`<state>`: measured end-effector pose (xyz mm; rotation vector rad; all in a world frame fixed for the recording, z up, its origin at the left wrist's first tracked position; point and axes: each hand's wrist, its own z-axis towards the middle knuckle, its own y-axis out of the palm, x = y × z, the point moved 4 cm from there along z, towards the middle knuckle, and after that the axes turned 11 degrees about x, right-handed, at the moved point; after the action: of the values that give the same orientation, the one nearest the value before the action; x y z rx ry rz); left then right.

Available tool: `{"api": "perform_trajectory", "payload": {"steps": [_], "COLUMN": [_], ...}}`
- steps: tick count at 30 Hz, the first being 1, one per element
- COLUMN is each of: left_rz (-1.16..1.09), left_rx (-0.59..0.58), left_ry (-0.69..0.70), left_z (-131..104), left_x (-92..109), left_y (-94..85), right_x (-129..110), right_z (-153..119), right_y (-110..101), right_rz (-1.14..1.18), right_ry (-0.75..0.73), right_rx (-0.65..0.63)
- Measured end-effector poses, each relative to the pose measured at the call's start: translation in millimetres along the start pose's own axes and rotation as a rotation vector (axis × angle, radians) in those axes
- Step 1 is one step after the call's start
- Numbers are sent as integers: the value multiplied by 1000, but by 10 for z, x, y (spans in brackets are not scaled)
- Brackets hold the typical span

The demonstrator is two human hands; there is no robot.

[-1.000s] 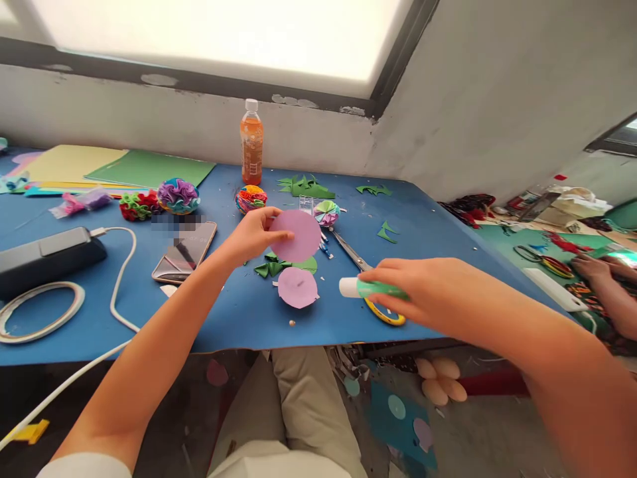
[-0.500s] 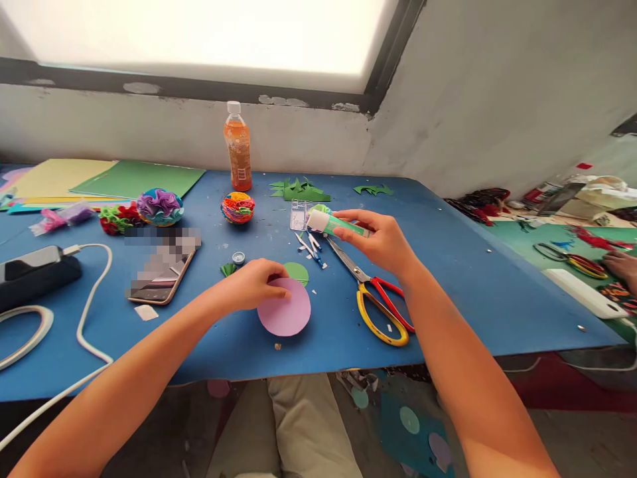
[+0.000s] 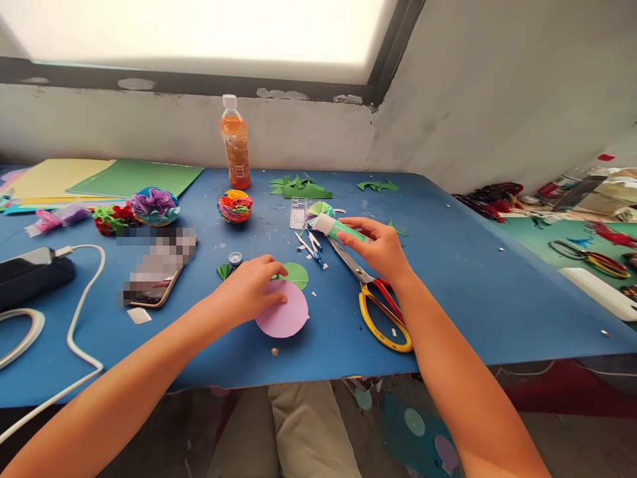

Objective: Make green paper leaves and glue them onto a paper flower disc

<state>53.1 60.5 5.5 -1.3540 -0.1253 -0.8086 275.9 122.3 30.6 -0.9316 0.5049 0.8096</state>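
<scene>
My left hand [image 3: 256,289] has its thumb on the upper edge of a light purple paper circle [image 3: 283,317] and its fingers behind that edge, pinching it close to the table. Partly behind it, a green paper circle [image 3: 298,274] lies flat. My right hand [image 3: 375,245] is closed round a green glue stick [image 3: 352,232] with a white cap end pointing left. Below the right wrist lie large scissors [image 3: 371,312] with red and yellow handles. A pale green and blue ruffled paper ball [image 3: 321,210] sits just behind the glue stick.
Left are a phone [image 3: 166,272], a white cable [image 3: 74,318] and ruffled paper balls [image 3: 154,207]. An orange drink bottle [image 3: 235,149] stands near the wall. Pens [image 3: 312,249] and green paper scraps [image 3: 303,188] lie mid-table. More scissors [image 3: 592,257] rest on the right-hand table.
The view has shifted slightly. My right hand, with the glue stick, has moved a little down; my left hand still pinches the purple circle. The co-worker's hand at the far right has left the view.
</scene>
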Motion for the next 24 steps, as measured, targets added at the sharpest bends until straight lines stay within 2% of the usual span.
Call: {"api": "perform_trajectory", "payload": {"steps": [3, 5, 8, 10, 18, 24], "left_rz": [26, 66, 153, 161, 109, 119], "left_rx": [88, 40, -81, -128, -134, -183], "left_ry": [158, 269, 276, 272, 269, 280], "left_z": [14, 21, 41, 50, 54, 128], "left_x": [215, 349, 396, 386, 372, 385], "left_y": [90, 241, 447, 500, 421, 356], "right_x": [4, 10, 14, -3, -89, -73], "right_z": [8, 15, 23, 22, 15, 65], "right_y": [-15, -35, -63, -68, 12, 40], "right_rz": [7, 23, 36, 37, -74, -132], "right_ry": [2, 11, 38, 51, 96, 127], "right_rx": [17, 46, 86, 86, -15, -14]}}
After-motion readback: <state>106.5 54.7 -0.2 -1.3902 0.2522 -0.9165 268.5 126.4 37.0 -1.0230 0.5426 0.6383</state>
